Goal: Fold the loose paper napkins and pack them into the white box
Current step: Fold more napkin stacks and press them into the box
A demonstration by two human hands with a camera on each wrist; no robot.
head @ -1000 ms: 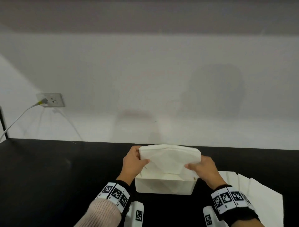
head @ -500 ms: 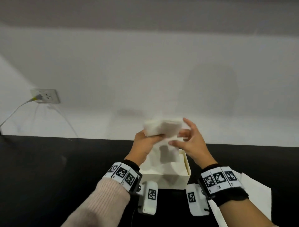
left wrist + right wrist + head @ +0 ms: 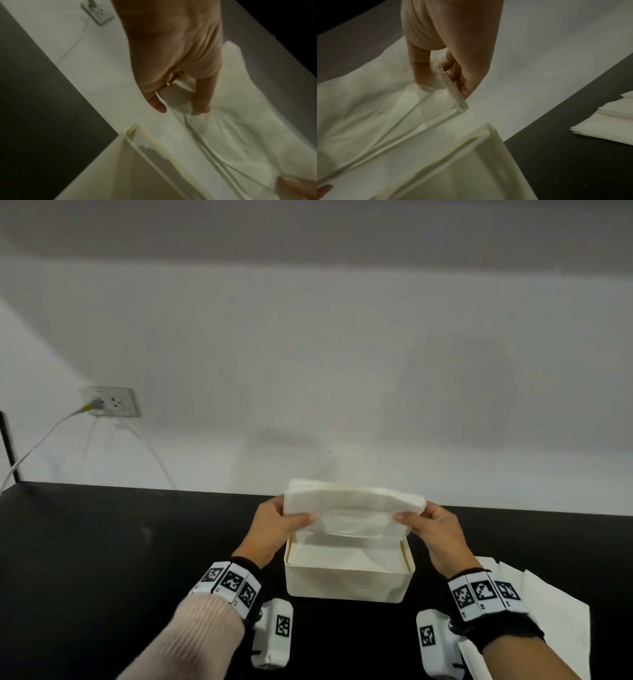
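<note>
A thick stack of folded white napkins [image 3: 352, 510] hangs just above the open white box [image 3: 346, 585] on the black table. My left hand [image 3: 275, 525] pinches the stack's left end, thumb in front, fingers behind. My right hand [image 3: 433, 525] pinches its right end the same way. The stack sags in the middle and its lower edge dips into the box's far side. In the left wrist view the left hand [image 3: 181, 86] grips the napkins [image 3: 240, 128] above the box rim [image 3: 135, 136]. In the right wrist view the right hand [image 3: 443, 75] pinches the napkin edge [image 3: 450, 89].
More loose white napkins [image 3: 548, 604] lie spread on the black table to the right of the box, also seen as loose napkins [image 3: 606, 121]. A wall socket [image 3: 109, 402] with a plugged cable sits on the white wall at left. The table's far edge meets the wall.
Half a second ago the stack was bunched up higher, mostly in my left hand. Now it is spread wide between both hands and lowered to the box's mouth.
</note>
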